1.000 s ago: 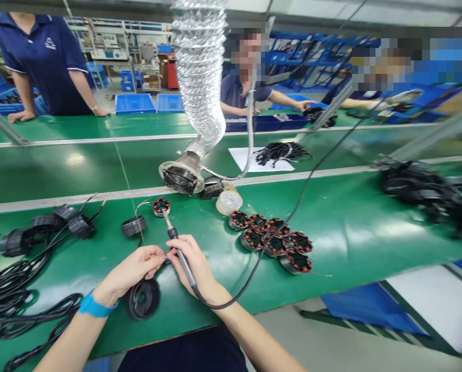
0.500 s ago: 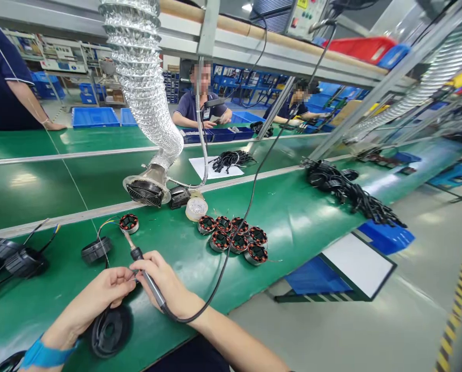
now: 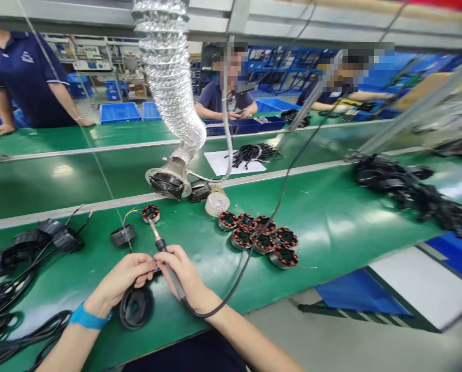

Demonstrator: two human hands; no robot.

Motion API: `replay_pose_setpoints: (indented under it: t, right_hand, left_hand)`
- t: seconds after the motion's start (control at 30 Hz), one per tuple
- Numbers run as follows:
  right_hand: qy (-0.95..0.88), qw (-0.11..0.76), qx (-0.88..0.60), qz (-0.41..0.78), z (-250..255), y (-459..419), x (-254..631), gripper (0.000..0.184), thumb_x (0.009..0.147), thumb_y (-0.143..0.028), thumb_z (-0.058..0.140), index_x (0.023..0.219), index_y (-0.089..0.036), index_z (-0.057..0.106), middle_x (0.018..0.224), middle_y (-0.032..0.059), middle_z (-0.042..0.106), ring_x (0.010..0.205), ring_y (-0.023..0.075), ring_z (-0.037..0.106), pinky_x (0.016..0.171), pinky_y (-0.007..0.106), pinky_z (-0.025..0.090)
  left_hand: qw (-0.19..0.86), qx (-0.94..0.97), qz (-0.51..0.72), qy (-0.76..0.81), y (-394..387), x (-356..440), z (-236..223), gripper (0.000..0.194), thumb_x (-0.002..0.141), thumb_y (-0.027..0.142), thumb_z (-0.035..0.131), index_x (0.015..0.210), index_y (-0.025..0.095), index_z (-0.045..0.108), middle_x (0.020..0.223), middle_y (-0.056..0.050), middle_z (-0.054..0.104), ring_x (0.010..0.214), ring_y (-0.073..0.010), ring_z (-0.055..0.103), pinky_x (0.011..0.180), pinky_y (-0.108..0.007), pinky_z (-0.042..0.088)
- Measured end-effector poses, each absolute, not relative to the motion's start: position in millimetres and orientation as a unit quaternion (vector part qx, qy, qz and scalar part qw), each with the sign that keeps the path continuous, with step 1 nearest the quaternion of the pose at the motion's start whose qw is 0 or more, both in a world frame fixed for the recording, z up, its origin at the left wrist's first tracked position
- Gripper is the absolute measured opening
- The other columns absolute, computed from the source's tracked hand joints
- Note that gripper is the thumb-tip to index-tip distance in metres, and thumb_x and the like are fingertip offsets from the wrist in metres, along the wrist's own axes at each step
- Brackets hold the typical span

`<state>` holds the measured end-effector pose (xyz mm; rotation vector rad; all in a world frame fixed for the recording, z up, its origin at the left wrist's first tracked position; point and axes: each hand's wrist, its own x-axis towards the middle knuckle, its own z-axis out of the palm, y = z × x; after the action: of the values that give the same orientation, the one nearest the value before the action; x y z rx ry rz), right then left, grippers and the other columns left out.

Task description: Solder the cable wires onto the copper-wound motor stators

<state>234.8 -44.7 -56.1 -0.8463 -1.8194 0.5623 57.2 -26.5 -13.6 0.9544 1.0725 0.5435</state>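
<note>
My right hand [image 3: 186, 276] is wrapped round the grey handle of a soldering iron [image 3: 175, 279]. The iron's tip points up and left, close to a copper-wound motor stator [image 3: 150, 213] on the green bench. Just left of the iron, my left hand [image 3: 128, 274] pinches a thin wire [image 3: 157, 269], partly hidden by the fingers of both hands. Coloured leads run from the stator to a black ring-shaped housing [image 3: 123, 235]. Under my left hand lies a round black cover [image 3: 137, 308] with a cable.
Several stators [image 3: 264, 240] sit grouped right of my hands, the iron's cord crossing over them. A fume hose [image 3: 172, 98] hangs ahead, beside a round whitish tub [image 3: 217, 204]. Black cables [image 3: 6, 330] lie at left, more [image 3: 404, 181] at right. Co-workers [image 3: 226, 98] stand or sit across the bench.
The camera has turned left, so the bench scene sits further right in view and more cables show at left. Both hands keep their grips, with little visible movement relative to the bench.
</note>
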Motion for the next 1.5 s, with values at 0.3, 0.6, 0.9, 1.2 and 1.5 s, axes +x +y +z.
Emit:
replay_pose_setpoints:
  t: [0.3, 0.6, 0.9, 1.2, 1.5]
  right_hand:
    - [-0.646, 0.613, -0.393, 0.231, -61.1, -54.4, 241.8, 0.024, 0.094, -0.013, 0.054, 0.116, -0.022, 0.061, 0.088, 0.0041, 0.068, 0.073, 0.0147, 0.069, 0.071, 0.028, 0.058]
    - [-0.568, 0.663, -0.399, 0.280, -69.2, -64.4, 247.5, 0.014, 0.097, -0.021, 0.049, 0.095, -0.019, 0.062, 0.053, -0.0051, 0.057, 0.038, 0.0105, 0.055, 0.042, 0.022, 0.047]
    - [-0.578, 0.644, -0.411, 0.285, -69.7, -64.3, 246.8, 0.017, 0.096, -0.025, 0.048, 0.092, -0.018, 0.063, 0.050, -0.0044, 0.056, 0.036, 0.0115, 0.054, 0.042, 0.024, 0.047]
    - [-0.547, 0.658, -0.398, 0.330, -59.0, -62.6, 244.1, 0.019, 0.099, -0.030, 0.046, 0.090, -0.018, 0.059, 0.047, -0.0069, 0.052, 0.030, 0.0089, 0.048, 0.033, 0.019, 0.039]
    - [-0.485, 0.687, -0.421, 0.339, -52.2, -58.6, 244.8, 0.025, 0.099, -0.036, 0.046, 0.086, -0.018, 0.058, 0.046, -0.0082, 0.050, 0.028, 0.0080, 0.047, 0.029, 0.016, 0.037]
  left_hand:
    - [0.712, 0.410, 0.267, 0.504, -26.7, 56.2, -12.0, 0.034, 0.070, 0.040, 0.077, 0.068, 0.011, 0.060, 0.060, 0.000, 0.056, 0.044, -0.0025, 0.030, 0.044, -0.020, 0.017]
    - [0.716, 0.400, 0.280, 0.499, -24.8, 54.6, -15.2, 0.031, 0.071, 0.038, 0.076, 0.069, 0.011, 0.059, 0.061, -0.001, 0.056, 0.044, -0.0027, 0.032, 0.044, -0.019, 0.019]
    - [0.714, 0.405, 0.281, 0.498, -24.0, 54.2, -15.9, 0.030, 0.072, 0.037, 0.074, 0.068, 0.011, 0.059, 0.061, -0.001, 0.055, 0.044, -0.0025, 0.033, 0.043, -0.019, 0.018]
    - [0.712, 0.410, 0.283, 0.495, -24.1, 53.5, -16.6, 0.032, 0.072, 0.040, 0.074, 0.067, 0.012, 0.059, 0.061, -0.001, 0.055, 0.045, -0.0033, 0.034, 0.043, -0.020, 0.019]
    - [0.715, 0.399, 0.281, 0.501, -24.0, 53.4, -16.1, 0.031, 0.070, 0.038, 0.076, 0.069, 0.012, 0.059, 0.062, -0.001, 0.056, 0.044, -0.0027, 0.033, 0.043, -0.019, 0.020]
